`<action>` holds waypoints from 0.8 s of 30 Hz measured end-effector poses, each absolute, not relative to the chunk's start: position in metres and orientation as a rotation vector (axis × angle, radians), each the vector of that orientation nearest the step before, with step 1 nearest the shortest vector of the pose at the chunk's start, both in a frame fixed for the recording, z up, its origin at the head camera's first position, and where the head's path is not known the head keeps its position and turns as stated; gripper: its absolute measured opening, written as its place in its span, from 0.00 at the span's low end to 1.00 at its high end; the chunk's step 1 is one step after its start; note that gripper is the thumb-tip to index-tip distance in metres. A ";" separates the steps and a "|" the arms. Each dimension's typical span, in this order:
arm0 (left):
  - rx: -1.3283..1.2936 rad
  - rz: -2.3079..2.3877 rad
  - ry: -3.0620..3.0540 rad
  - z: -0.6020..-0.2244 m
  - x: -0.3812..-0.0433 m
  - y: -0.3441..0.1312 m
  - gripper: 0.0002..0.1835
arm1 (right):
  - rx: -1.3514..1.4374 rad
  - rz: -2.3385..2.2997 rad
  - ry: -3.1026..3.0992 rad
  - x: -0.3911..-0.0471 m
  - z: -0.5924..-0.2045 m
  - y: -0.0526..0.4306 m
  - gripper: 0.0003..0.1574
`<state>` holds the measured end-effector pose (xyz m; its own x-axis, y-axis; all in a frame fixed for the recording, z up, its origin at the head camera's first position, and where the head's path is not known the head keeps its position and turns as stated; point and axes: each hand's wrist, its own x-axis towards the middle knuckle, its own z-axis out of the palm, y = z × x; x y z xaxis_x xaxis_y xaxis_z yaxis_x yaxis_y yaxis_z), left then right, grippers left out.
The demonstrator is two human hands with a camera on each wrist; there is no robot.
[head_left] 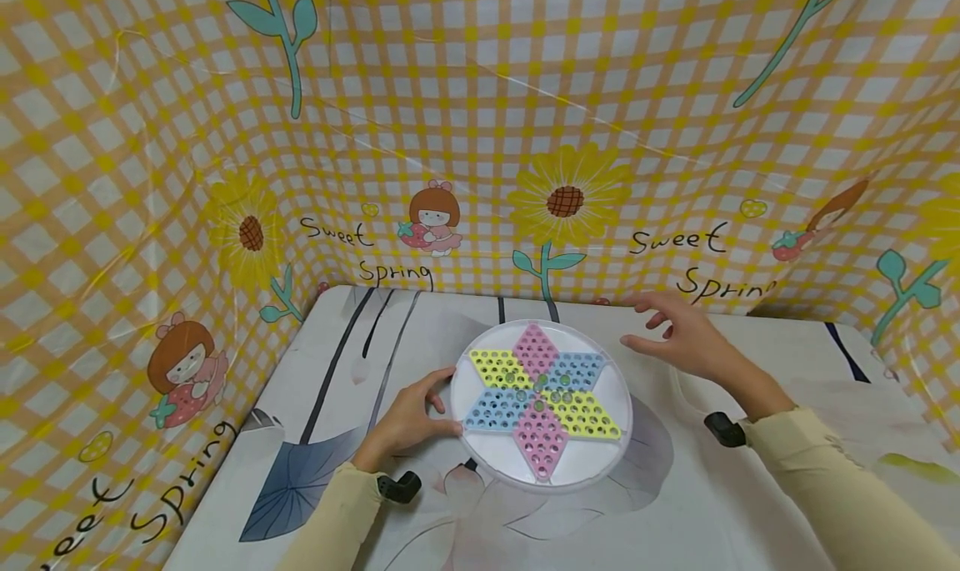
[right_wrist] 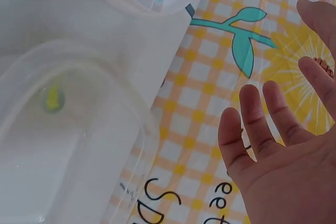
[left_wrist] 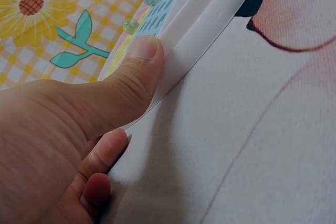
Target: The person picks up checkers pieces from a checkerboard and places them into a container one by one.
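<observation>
A round white Chinese checkers board (head_left: 592,463) with a pink, yellow and blue star lies on the table. Several green glass marbles (head_left: 539,405) sit around its middle. At the board's left edge, my left hand (head_left: 412,413) grips the rim; in the left wrist view the thumb (left_wrist: 144,59) lies on the rim and the other fingers are partly hidden below. My right hand (head_left: 690,338) is raised beyond the board's right side, fingers spread and loosely bent, holding nothing. A clear plastic container (right_wrist: 121,85) with a yellow-green marble (right_wrist: 53,98) appears beside it in the right wrist view.
A white floral cloth (head_left: 405,521) covers the table. Yellow checked fabric (head_left: 480,96) with sunflowers hangs behind the table and along its left side. Each wrist carries a small black camera, such as the right one (head_left: 725,429).
</observation>
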<state>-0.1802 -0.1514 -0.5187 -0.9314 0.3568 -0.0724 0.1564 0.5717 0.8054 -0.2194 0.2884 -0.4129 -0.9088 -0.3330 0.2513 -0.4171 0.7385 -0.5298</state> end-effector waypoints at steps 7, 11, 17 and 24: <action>0.417 1.286 2.573 -0.519 -0.180 -0.152 0.52 | 0.685 0.941 -2.826 -0.226 -0.416 0.275 0.38; 0.419 1.285 2.578 -0.520 -0.179 -0.152 0.51 | 0.753 0.983 -2.857 -0.230 -0.420 0.266 0.38; 0.395 1.290 2.561 -0.521 -0.180 -0.152 0.51 | 0.762 1.050 -2.944 -0.232 -0.426 0.256 0.38; 0.390 1.292 2.565 -0.520 -0.182 -0.151 0.52 | 0.748 1.151 -3.021 -0.233 -0.436 0.245 0.36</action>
